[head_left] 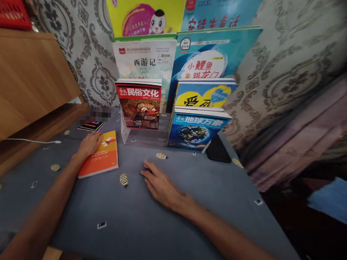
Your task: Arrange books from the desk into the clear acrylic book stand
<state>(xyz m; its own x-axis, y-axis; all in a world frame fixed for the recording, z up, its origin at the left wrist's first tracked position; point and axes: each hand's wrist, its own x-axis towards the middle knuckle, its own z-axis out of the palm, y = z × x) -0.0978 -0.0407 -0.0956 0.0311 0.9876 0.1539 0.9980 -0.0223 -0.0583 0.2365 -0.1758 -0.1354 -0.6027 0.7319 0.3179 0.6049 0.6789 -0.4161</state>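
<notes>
L hand (89,144) laid over orange bk (104,161) on tbl (154,239); grip can't tell, palm hidden.
R hand (162,188) empty, half-open. Orange bk txt illegible; red bk (142,104): "民俗文化"; yellow bk (146,11) top cut off.

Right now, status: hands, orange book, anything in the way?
Left hand on orange book, at its left edge. Right hand holding nothing, at the table, apart from the book. Book closed, flat; only the left hand on it.

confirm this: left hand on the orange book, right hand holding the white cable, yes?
In the head view, the right hand isn't holding the white cable: that hand holds nothing visible; the cable lies on the table. The left hand is on the orange book.
</notes>
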